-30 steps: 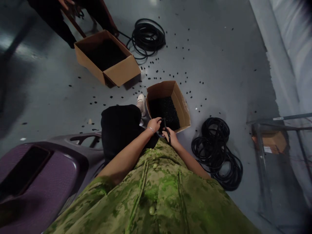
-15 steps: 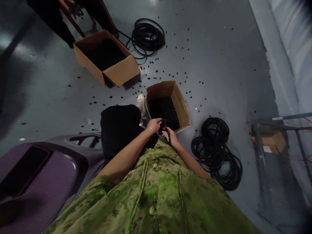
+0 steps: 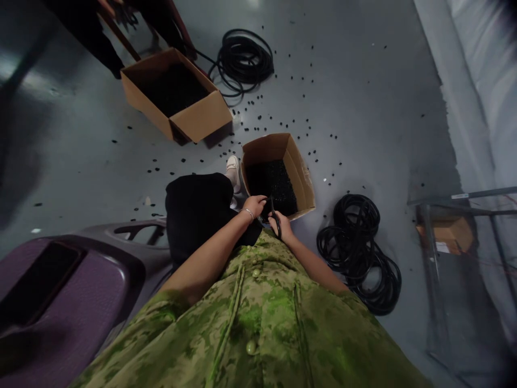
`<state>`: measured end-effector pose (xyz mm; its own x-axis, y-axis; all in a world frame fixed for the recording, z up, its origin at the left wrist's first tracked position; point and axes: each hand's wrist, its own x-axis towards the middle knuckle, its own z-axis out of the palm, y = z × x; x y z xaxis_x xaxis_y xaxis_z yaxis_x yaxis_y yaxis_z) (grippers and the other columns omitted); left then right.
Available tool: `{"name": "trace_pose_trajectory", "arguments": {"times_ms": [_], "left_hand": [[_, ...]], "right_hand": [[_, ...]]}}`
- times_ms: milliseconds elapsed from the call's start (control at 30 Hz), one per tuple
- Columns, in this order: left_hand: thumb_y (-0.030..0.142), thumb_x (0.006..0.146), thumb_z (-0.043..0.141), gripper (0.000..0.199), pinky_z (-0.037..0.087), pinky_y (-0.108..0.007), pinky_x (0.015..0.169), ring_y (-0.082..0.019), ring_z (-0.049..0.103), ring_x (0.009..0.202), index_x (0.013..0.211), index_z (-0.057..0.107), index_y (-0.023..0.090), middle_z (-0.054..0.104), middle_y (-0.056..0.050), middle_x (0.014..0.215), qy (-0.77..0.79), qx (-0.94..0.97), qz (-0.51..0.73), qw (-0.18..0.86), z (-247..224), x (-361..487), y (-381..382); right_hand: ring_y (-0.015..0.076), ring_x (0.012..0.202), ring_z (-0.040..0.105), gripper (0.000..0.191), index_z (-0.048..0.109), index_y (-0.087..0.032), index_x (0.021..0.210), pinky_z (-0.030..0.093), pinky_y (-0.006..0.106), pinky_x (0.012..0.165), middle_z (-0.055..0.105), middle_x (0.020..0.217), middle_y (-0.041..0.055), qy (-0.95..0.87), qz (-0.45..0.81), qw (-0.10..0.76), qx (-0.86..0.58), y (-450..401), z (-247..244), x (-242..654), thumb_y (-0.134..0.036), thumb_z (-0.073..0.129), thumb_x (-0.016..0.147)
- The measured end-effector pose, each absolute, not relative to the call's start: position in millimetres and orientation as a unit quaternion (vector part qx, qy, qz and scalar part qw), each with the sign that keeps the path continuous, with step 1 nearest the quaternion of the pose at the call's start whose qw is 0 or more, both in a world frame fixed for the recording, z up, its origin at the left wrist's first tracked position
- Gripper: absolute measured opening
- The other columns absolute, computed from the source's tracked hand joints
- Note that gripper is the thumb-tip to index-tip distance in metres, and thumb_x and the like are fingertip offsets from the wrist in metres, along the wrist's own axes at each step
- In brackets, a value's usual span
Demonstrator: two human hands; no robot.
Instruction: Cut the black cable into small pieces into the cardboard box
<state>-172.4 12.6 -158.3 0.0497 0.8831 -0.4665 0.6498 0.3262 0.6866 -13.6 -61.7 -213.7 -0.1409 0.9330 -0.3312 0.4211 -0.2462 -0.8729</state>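
My right hand point(image 3: 281, 224) is closed on black-handled scissors point(image 3: 277, 220), whose blades point up toward the box. Just left of it, my left hand point(image 3: 255, 206), with a bracelet at the wrist, pinches a thin black piece point(image 3: 267, 200) near the blades. Both hands are at the near edge of an open cardboard box point(image 3: 302, 183). Many small black pieces point(image 3: 278, 180) fill the bottom of that box.
A larger cardboard box point(image 3: 204, 116) stands at upper left beside a person's legs point(image 3: 86, 35). Black hose coils point(image 3: 244, 59) point(image 3: 357, 248) lie on the floor among scattered bits. A purple stool point(image 3: 89, 291) holds a phone point(image 3: 40, 283).
My hands have shifted very slightly at the box edge, and the scissor blades have tilted a little. The hold of both hands looks the same.
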Motion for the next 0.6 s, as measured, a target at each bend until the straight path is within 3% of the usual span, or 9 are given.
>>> {"name": "trace_pose_trajectory", "arguments": {"times_ms": [300, 600], "left_hand": [[0.014, 0.087, 0.057, 0.032, 0.052, -0.026, 0.089, -0.019, 0.069, 0.09, 0.113, 0.076, 0.014, 0.077, -0.007, 0.092, 0.69, 0.534, 0.147, 0.467, -168.4, -173.5, 14.9], [0.014, 0.089, 0.054, 0.033, 0.051, -0.027, 0.086, -0.019, 0.069, 0.089, 0.117, 0.074, 0.012, 0.076, -0.01, 0.096, 0.694, 0.535, 0.136, 0.462, -165.0, -173.5, 14.2]], "right_hand": [[0.0136, 0.065, 0.057, 0.025, 0.071, -0.023, 0.096, 0.04, 0.021, 0.06, 0.064, 0.071, -0.0009, -0.589, 0.451, 0.252, -0.621, -60.1, -225.4, -14.7, -0.036, 0.054, 0.082], [0.0128, 0.065, 0.056, 0.021, 0.069, -0.024, 0.094, 0.04, 0.021, 0.062, 0.063, 0.07, -0.0027, -0.58, 0.465, 0.266, -0.614, -57.9, -221.4, -15.6, -0.035, 0.058, 0.08]]}}
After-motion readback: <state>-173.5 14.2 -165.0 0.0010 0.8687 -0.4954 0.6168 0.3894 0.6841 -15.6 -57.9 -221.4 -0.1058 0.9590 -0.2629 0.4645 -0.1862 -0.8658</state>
